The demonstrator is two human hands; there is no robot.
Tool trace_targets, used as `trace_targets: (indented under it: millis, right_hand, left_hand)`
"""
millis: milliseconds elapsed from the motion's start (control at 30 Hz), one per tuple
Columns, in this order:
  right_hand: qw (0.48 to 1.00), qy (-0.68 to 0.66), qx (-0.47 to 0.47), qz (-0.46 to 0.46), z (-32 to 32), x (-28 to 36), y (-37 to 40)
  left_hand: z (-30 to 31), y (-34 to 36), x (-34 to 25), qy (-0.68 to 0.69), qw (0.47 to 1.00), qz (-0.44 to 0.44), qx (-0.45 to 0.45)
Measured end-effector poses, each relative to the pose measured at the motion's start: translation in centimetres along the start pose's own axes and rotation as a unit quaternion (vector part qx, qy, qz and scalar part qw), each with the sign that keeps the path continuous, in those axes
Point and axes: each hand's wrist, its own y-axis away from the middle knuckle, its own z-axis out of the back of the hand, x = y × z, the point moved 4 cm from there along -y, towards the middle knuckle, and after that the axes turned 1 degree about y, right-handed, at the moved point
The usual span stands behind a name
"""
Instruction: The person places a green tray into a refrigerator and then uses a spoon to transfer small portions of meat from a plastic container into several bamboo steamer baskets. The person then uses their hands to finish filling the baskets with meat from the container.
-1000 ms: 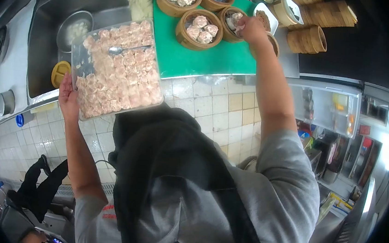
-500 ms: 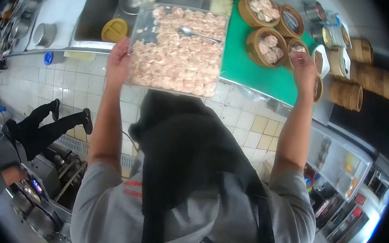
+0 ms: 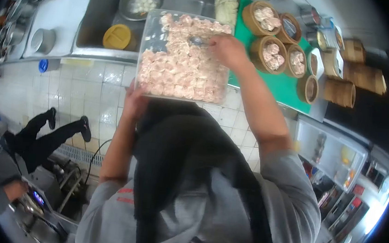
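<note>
A clear plastic tray [image 3: 154, 44] filled with rows of pale pink meat dumplings [image 3: 180, 76] rests over the front edge of the counter, its upper left part bare. My left hand [image 3: 135, 101] grips the tray's near left corner, the fingers partly hidden. Over the far right part of the tray, my right hand [image 3: 230, 51] has its fingers closed around the handle of a metal spoon [image 3: 196, 40], whose bowl lies among the dumplings. Right of the tray, bamboo steamers [image 3: 254, 57] stand on a green board [image 3: 241, 74]; three of them contain dumplings.
Behind the tray is a metal sink [image 3: 104, 12] with a metal bowl [image 3: 124, 2] and a yellow round object [image 3: 117, 36]. More steamers [image 3: 362, 77] stand stacked at right. A metal pot [image 3: 43, 41] sits at left. Another person [image 3: 8, 160] is at lower left.
My right hand has moved left from the steamers to the spoon and closed on it. My left hand has slid down to the tray's near corner. Dumplings now show in the small steamer my right hand left.
</note>
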Motion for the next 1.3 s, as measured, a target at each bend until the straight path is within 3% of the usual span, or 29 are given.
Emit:
trace_targets:
  millis: [133, 233, 333, 433, 533, 833, 1133, 1300]
  right_hand:
    - [0.999, 0.027, 0.026, -0.007, -1.2, -1.4, -0.2]
    - [1.0, 0.015, -0.003, 0.003, -0.7, -0.8, 0.3]
    - [0.996, -0.058, -0.012, -0.06, 0.9, 0.7, 1.1]
    - [0.991, -0.105, -0.083, -0.017, 2.8, 3.6, 1.2]
    - [0.994, -0.061, -0.076, 0.055, 2.5, 6.2, -0.6]
    - [0.971, 0.13, 0.18, 0.089, -1.6, 14.0, -8.0]
    - [0.957, 0.126, 0.193, 0.179, -0.8, 17.6, -7.3]
    - [0.964, 0.159, 0.143, 0.159, -1.5, 15.0, -9.3]
  left_hand:
    - [-0.2, -0.6, -0.4, 0.015, 0.995, 0.014, 0.096]
    - [0.3, -0.8, -0.5, 0.009, 0.996, 0.027, 0.09]
    - [1.4, -1.2, -0.9, 0.008, 0.995, 0.035, 0.098]
    - [2.1, -1.9, -1.3, 0.008, 0.993, 0.047, 0.106]
    - [2.9, -2.5, -1.6, -0.002, 0.994, 0.048, 0.096]
    - [1.9, -2.4, -2.3, 0.033, 0.996, 0.015, 0.082]
    - [2.2, -2.9, -2.3, 0.003, 0.998, -0.002, 0.066]
    - [2.7, -3.1, -2.2, -0.007, 0.999, 0.009, 0.048]
